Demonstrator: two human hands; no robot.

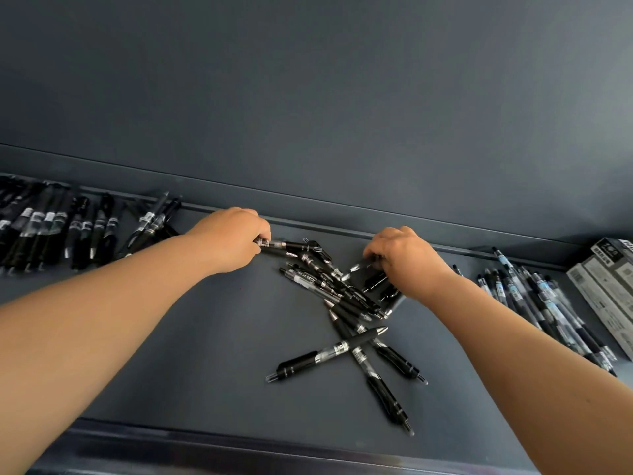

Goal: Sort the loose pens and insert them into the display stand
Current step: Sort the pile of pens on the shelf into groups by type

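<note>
Left hand [236, 240] pinches one black clear-barrelled click pen [287, 246] by its end, at the edge of the tangled pile of loose black pens [342, 303] between the hands. Right hand [406, 260] clamps a small bundle of like pens [371, 281]; I judge it's batching them. I see no display stand.

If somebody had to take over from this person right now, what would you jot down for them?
Left hand: fingers pinch one black plastic click pen at the heap's far-left edge.
Right hand: fingers curl round a few pens in the loose heap of black click pens.
Done: row of black pens on the left, row of clear-barrelled pens on the right of the dark grey shelf.
Left: sort the heap; no display stand in view.
</note>
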